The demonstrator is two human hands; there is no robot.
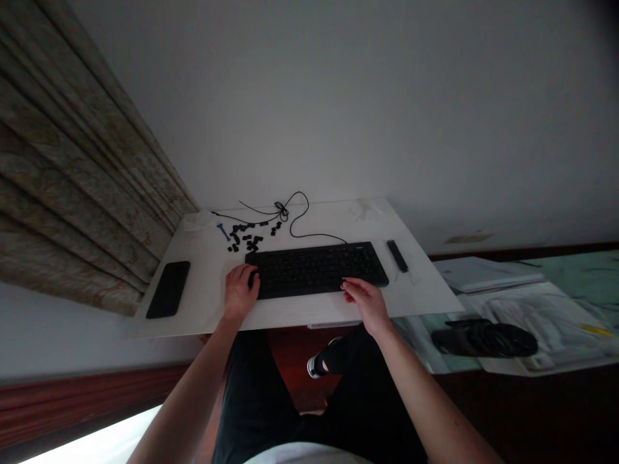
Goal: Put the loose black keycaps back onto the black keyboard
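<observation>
We've got a black kbd (312, 265) lying flat on the white table (290, 314), its long side abt parallel w/ the near edge. It's long, low and matte, w/ rounded corners, a slightly paler rim and a small light mark nr its 1 o'clock corner. The key rows read as one dark, speckled field; too dim for us to tell which keys are on or off. A thin black cable (308, 205) leaves its back edge at abt 1 o'clock and runs to a tied bundle at 11.

Our left hand (242, 289) is at 8 o'clock, half open, fingers loosely curled over the kbd's left end; can't tell if it grips. Our right hand (365, 300) is at 4 o'clock by the front edge, thumb & forefinger drawn nearly tog.; smth dark shows at the tips, but we can't tell if it's a loose piece or the kbd itself.

At 10 o'clock, small black keycaps (252, 246) lie scattered, some touching, w/ a blue tool (223, 232) just beside them. Dark phone (168, 290) at 9, well apart; slim black stick (397, 256) at 3, near the kbd, tilted
</observation>
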